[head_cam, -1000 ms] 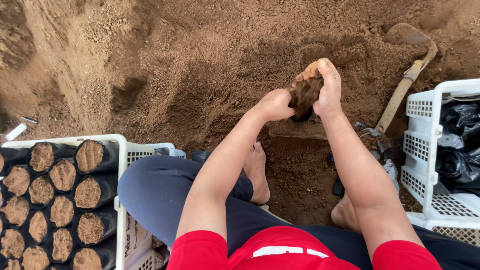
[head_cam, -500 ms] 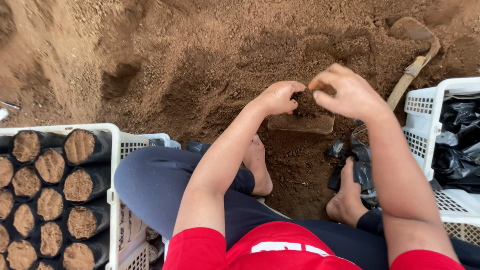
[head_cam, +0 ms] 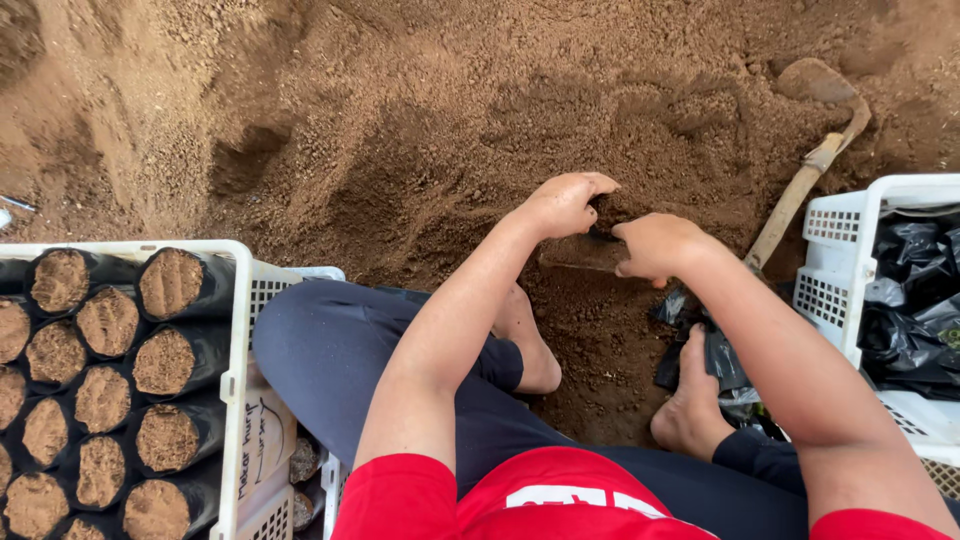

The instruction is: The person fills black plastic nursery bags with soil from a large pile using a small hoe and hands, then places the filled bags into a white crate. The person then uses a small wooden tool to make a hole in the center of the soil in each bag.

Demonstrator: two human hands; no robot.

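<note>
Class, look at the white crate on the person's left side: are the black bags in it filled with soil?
Yes: the black bags in the white crate show brown soil packed up to their open ends.

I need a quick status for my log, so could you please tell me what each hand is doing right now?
Left hand: curled, fingertips down on the soil; any hold cannot be told.
Right hand: curled beside it, touching the soil; any hold cannot be told.

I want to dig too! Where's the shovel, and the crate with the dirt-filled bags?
shovel [head_cam: 800,195]: head view, on its wooden handle.
crate [head_cam: 238,330]: head view, on its white right wall.
dirt-filled bags [head_cam: 165,283]: head view, on one bag's soil top.
</note>
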